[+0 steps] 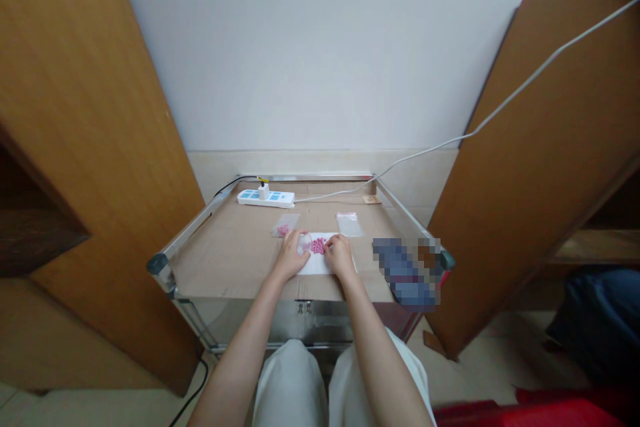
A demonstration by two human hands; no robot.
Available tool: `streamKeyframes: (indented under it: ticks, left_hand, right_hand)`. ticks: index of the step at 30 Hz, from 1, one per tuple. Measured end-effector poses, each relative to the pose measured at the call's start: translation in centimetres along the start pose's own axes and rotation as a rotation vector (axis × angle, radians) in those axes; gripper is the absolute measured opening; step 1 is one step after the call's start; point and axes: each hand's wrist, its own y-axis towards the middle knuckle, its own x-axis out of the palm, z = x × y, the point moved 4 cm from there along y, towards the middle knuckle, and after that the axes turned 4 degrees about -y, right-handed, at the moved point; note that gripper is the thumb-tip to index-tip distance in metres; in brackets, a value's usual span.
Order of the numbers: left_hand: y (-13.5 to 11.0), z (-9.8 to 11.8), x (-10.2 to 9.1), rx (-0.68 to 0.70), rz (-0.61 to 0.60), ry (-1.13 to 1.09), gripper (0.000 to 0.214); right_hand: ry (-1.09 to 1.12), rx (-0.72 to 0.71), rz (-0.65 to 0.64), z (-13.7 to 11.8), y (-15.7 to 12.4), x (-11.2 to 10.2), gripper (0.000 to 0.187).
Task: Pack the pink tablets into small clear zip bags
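Observation:
A cluster of small pink beads (318, 246) lies on a white sheet (316, 267) between my two hands. My left hand (291, 255) is curled round a small clear round container (303, 243) at the left side of the cluster. At its right edge, my right hand (340, 254) has thumb and fingertips pinched together, touching or just over the beads; what is between them is too small to tell. Beyond my left hand lies a clear bag (287, 220) with pink beads inside. Farther right is another clear plastic bag (349, 224), with no beads visible in it.
The cardboard-covered cart top (215, 260) has metal rails around it. A white power strip (266, 198) with a plug stands at the back left, its white cable (420, 155) running off right. A pixelated dark object (405, 273) lies at the right edge. Wooden panels flank the cart.

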Motion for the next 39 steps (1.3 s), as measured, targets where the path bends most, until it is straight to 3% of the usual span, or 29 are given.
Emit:
streamKeyframes:
  ticks: [4, 10, 15, 18, 21, 24, 31, 39]
  left_hand:
    - [0.0, 0.1, -0.1, 0.003, 0.002, -0.005, 0.040]
    - [-0.1, 0.4, -0.1, -0.009, 0.003, -0.025, 0.042]
    - [-0.1, 0.6, 0.0, -0.007, -0.025, -0.060, 0.044]
    - [-0.1, 0.4, 0.0, -0.025, -0.021, -0.072, 0.043]
    - [-0.1, 0.3, 0.0, -0.048, -0.026, -0.080, 0.042]
    - [-0.1, 0.2, 0.0, -0.067, -0.021, -0.088, 0.041]
    - [0.0, 0.1, 0.0, -0.062, -0.025, -0.102, 0.041]
    - [0.0, -0.2, 0.2, -0.070, -0.020, -0.110, 0.041]
  right_hand:
    - [0.059, 0.025, 0.042, -0.4, 0.0, -0.7, 0.008]
    - [0.411, 0.032, 0.134, -2.3, 0.1, -2.1, 0.009]
    - [0.536, -0.038, 0.081, -4.0, 0.1, -1.8, 0.013]
    - [0.543, -0.037, 0.061, -3.8, 0.4, -1.6, 0.021]
    - [0.512, 0.046, 0.138, -2.6, 0.7, -1.6, 0.023]
    - [0.349, 0.088, 0.191, -1.6, 0.8, -1.5, 0.018]
    - [0.106, 0.046, 0.151, -1.6, 0.7, -0.7, 0.013]
    - [0.176, 0.115, 0.144, -1.4, 1.3, -0.5, 0.010]
